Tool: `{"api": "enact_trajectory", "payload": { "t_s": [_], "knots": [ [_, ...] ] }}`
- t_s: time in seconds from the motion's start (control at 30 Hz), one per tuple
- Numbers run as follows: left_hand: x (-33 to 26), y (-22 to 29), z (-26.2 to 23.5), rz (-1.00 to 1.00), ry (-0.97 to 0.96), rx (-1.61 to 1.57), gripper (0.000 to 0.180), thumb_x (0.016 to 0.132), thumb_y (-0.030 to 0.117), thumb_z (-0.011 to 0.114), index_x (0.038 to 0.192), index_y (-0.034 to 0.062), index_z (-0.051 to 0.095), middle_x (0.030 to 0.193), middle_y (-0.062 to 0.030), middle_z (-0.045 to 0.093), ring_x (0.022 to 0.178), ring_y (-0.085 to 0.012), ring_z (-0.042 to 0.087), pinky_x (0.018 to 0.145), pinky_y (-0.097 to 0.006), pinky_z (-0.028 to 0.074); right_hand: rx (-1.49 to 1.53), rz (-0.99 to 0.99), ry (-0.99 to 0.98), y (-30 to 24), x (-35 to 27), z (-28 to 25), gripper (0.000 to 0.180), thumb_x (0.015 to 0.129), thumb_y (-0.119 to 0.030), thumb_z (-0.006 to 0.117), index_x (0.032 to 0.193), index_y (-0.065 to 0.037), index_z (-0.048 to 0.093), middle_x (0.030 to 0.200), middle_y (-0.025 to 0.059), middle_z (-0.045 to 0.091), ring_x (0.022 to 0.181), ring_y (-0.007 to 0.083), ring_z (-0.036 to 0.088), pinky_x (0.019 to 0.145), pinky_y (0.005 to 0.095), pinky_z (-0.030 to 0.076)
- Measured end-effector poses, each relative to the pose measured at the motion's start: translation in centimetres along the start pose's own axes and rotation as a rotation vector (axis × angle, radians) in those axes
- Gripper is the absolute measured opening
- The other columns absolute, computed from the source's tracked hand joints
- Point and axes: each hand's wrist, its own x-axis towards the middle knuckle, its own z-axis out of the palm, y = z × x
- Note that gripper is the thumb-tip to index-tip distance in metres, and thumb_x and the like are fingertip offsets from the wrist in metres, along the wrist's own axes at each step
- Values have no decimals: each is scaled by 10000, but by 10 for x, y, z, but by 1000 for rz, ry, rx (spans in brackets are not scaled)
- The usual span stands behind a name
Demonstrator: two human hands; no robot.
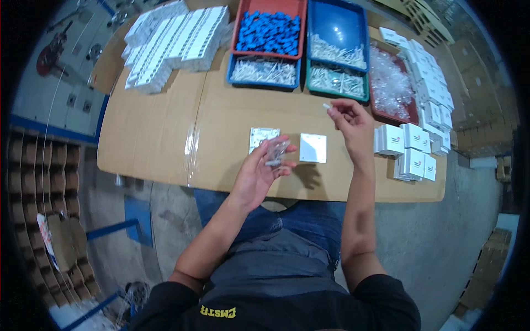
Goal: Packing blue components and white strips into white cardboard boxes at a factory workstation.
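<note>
My left hand (254, 177) is palm up, its fingers curled round a small clear plastic bag (279, 148) with a small whitish piece inside. Raised over the table to the right, my right hand (356, 129) pinches a small white plastic piece (326, 106) between thumb and fingertips; it looks like a wall plug. Between the hands lies a glossy white square plate (313, 149). A white square frame with cut-outs (264, 133) rests just behind my left hand, which partly covers it.
Along the back stand a red tray (239, 47) of blue pieces, a blue tray (231, 83) and a green tray (331, 95) of white pieces, and a larger blue tray (338, 22). A dark red tray (411, 113) holds clear bags. White boxes (417, 149) stack right; white units (176, 44) stand back left.
</note>
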Motion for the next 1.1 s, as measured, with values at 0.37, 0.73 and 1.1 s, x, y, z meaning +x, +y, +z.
{"api": "enact_trajectory", "payload": {
  "t_s": [0.37, 0.73, 1.1],
  "knots": [
    [-4, 2, 7, 65, -9, 12, 514, 1101, 438, 443, 1364, 24, 597, 1212, -103, 704, 1032, -199, 707, 859, -325, 547, -124, -179, -165, -49, -53, 61, 98, 876, -30, 775, 960, 2, 736, 872, 37, 712, 676, 82, 565, 622, 232, 444],
    [-15, 1, 11, 93, 8, -46, 425, 1089, 420, 507, 1250, 49, 636, 1122, -73, 706, 982, -189, 714, 826, -322, 557, -194, -223, -276, -57, -53, 76, 111, 867, -62, 781, 927, 7, 717, 956, 46, 682, 718, 106, 557, 609, 259, 438],
    [-21, 0, 9, 91, 52, -9, 437, 1091, 441, 494, 1224, 52, 642, 1126, -67, 697, 980, -154, 687, 800, -312, 574, -264, -314, -391, -61, -58, 67, 93, 905, -76, 747, 935, 11, 733, 1079, 82, 690, 789, 131, 623, 679, 257, 485]
  ]
}}
